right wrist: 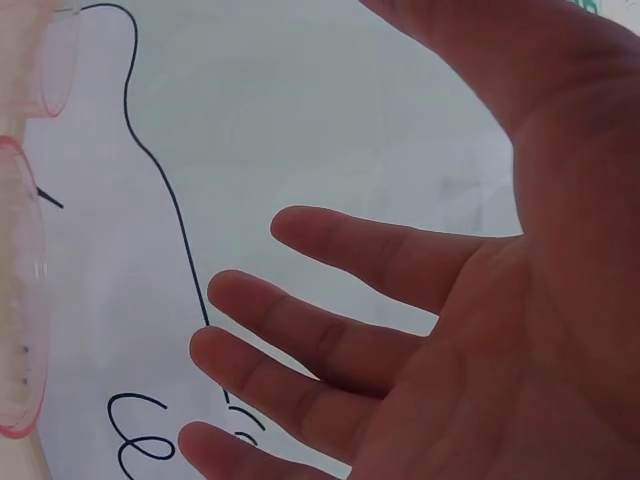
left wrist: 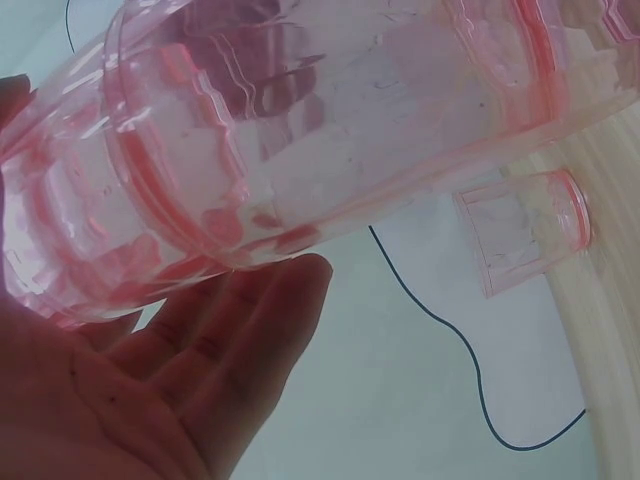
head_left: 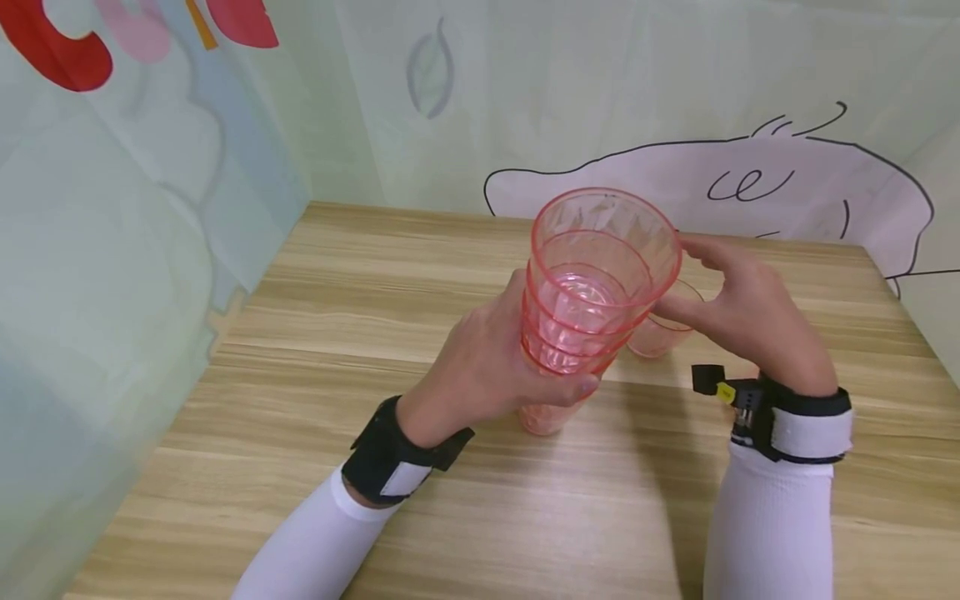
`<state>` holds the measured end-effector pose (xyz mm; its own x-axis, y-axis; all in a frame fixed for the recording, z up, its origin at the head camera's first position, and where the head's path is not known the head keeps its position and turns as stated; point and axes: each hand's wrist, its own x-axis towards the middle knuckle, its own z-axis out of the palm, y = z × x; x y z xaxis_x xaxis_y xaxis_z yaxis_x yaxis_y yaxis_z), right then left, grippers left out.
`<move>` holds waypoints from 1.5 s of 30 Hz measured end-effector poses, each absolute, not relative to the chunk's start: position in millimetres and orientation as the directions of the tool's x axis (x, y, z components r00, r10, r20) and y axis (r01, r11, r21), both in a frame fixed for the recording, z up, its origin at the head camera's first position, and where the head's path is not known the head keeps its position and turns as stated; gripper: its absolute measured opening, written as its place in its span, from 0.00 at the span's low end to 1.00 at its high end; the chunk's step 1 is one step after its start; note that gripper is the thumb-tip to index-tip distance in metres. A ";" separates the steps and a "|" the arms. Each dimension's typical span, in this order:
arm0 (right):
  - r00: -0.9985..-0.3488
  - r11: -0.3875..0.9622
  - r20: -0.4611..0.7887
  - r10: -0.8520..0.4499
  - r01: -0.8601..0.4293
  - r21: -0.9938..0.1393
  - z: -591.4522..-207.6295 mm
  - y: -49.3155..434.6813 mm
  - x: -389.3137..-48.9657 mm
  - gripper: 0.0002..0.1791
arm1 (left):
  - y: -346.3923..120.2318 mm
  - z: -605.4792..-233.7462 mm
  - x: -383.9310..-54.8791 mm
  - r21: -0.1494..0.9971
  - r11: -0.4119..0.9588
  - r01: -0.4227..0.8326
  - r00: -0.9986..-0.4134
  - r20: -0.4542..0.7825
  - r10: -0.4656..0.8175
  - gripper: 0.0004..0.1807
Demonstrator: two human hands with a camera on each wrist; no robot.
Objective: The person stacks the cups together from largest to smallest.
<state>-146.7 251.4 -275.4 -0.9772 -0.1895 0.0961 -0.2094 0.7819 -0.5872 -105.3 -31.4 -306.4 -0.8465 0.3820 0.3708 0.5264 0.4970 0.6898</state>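
Note:
My left hand (head_left: 487,358) grips a tilted stack of clear pink cups (head_left: 592,275), nested with several rims showing, above the table. The thumb lies across the near side of the stack; in the left wrist view the other fingers (left wrist: 250,350) show beside the cups' wall. To the right of the top rim is my right hand (head_left: 750,308), its fingers spread and relaxed, holding nothing in the right wrist view. Behind the stack a single pink cup (head_left: 651,340) stands upright on the table, partly hidden by the stack and the right thumb.
The wood-grain table (head_left: 337,333) reaches back to a pale printed cloth (head_left: 412,150) with a cartoon outline. More of this cloth (head_left: 112,250) hangs along the left side. Each wrist wears a black strap, such as the right strap (head_left: 810,425).

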 end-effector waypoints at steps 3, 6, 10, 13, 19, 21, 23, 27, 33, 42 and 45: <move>-0.980 0.792 0.082 -0.181 -0.195 -0.579 -277.8 252.3 -148.7 0.45 | -31.7 -306.1 -105.1 0.690 0.498 0.525 -0.848 0.372 0.378 0.50; -0.982 0.792 0.070 -0.177 -0.185 -0.581 -280.2 253.1 -150.5 0.46 | -31.9 -306.3 -105.2 0.691 0.500 0.521 -0.850 0.369 0.376 0.51; -0.984 0.793 0.043 -0.175 -0.167 -0.587 -283.7 253.6 -153.7 0.47 | -31.9 -306.5 -105.3 0.695 0.499 0.518 -0.852 0.365 0.376 0.50; -0.986 0.797 0.001 -0.169 -0.137 -0.588 -286.5 254.1 -156.5 0.49 | -31.7 -306.2 -105.4 0.698 0.494 0.518 -0.851 0.364 0.378 0.50; -0.984 0.816 -0.083 -0.160 -0.084 -0.572 -291.6 254.4 -162.7 0.53 | -31.6 -305.9 -105.8 0.699 0.494 0.518 -0.851 0.363 0.379 0.50; -0.983 0.817 -0.104 -0.154 -0.067 -0.572 -292.8 254.1 -164.4 0.54 | -31.9 -305.6 -105.7 0.699 0.492 0.518 -0.851 0.362 0.381 0.50; -0.981 0.819 -0.125 -0.146 -0.050 -0.572 -293.9 254.0 -165.6 0.55 | -32.2 -305.3 -105.7 0.704 0.483 0.520 -0.849 0.363 0.385 0.50; -0.976 0.823 -0.158 -0.147 -0.032 -0.567 -296.8 254.7 -167.7 0.57 | -32.4 -305.3 -105.8 0.714 0.465 0.523 -0.845 0.363 0.393 0.50; -0.970 0.837 -0.193 -0.149 -0.020 -0.547 -303.3 255.7 -171.5 0.57 | -32.2 -305.0 -105.7 0.714 0.470 0.519 -0.847 0.355 0.397 0.51; -0.955 0.843 -0.263 -0.140 0.024 -0.537 -310.1 257.2 -174.6 0.63 | -32.1 -305.4 -105.9 0.715 0.467 0.521 -0.845 0.353 0.402 0.51; -0.947 0.840 -0.291 -0.133 0.048 -0.541 -311.6 256.8 -175.1 0.65 | -32.4 -305.5 -106.0 0.713 0.465 0.525 -0.842 0.357 0.404 0.51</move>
<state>-175.1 256.8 -311.6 -0.9474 -0.1328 -0.2911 0.0483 0.8399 -0.5406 -106.0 -32.4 -305.5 -0.8423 0.4041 0.3567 0.5250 0.4652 0.7128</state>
